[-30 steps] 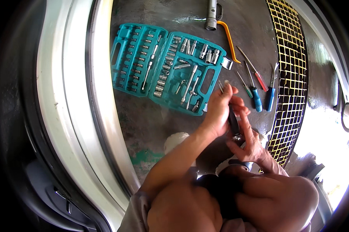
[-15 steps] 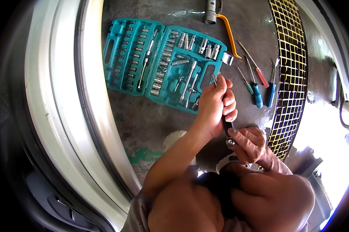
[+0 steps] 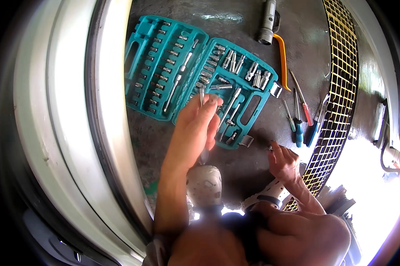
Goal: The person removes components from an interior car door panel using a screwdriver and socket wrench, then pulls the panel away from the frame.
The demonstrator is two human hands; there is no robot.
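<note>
My left hand (image 3: 189,133) is closed round a slim hand tool over the lower edge of the teal socket set case (image 3: 256,107). A bright metal shaft (image 3: 202,96) sticks out above the thumb, and a blurred grey end shows below the fist. The grip hides the rest, so its exact kind is unclear. My right hand (image 3: 284,163), off to the right of the case, pinches a small shiny metal piece (image 3: 271,148) between thumb and fingertips. The case lies open with rows of sockets (image 3: 253,71), bits (image 3: 166,69) and an extension bar (image 3: 172,92) in it.
Right of the case lie a red screwdriver (image 3: 307,114), a blue screwdriver (image 3: 299,133), other hand tools, a yellow-orange bar (image 3: 283,62) and a grey flashlight (image 3: 266,26). A yellow floor grate (image 3: 342,80) runs beyond them. A pale car sill (image 3: 76,111) fills the left side.
My hands have come apart: the left has moved left with the tool, over the case edge. The right has left the tool's chrome end and now pinches a small metal piece.
</note>
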